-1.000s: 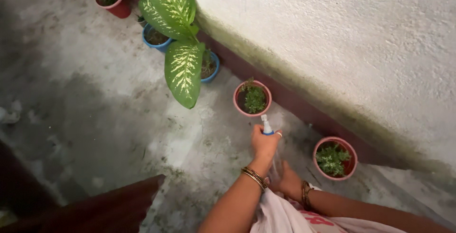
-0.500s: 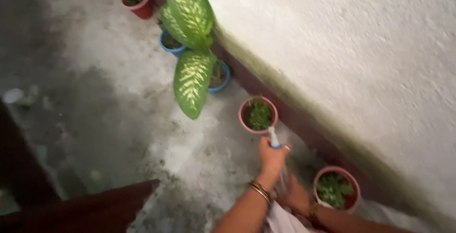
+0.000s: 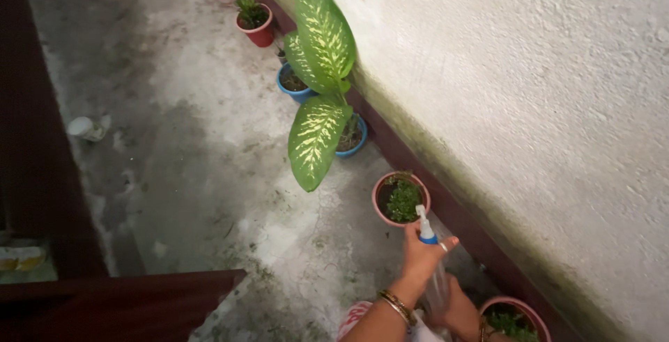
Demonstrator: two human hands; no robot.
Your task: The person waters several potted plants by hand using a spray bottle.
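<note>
Both hands grip one clear spray bottle (image 3: 433,272): left hand (image 3: 421,255) at its white nozzle (image 3: 422,218), right hand (image 3: 460,310) below; nozzle points toward the nearer of two pink round pots (image 3: 400,198).

left hand (image 3: 420,253) grips spray bottle (image 3: 426,227) near pink pot (image 3: 380,193).

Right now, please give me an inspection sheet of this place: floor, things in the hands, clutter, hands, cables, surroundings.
Surface: grey concrete floor, stained and patchy.
Things in use: spray bottle, nozzle toward the pink pot of small green plant.
Clutter: pale scrap on the floor at left.
Hands: left hand grips the bottle's top; right hand holds its lower part.
Cables: nothing seen.
Surroundings: white wall; pots along its base; big spotted leaves.
</note>
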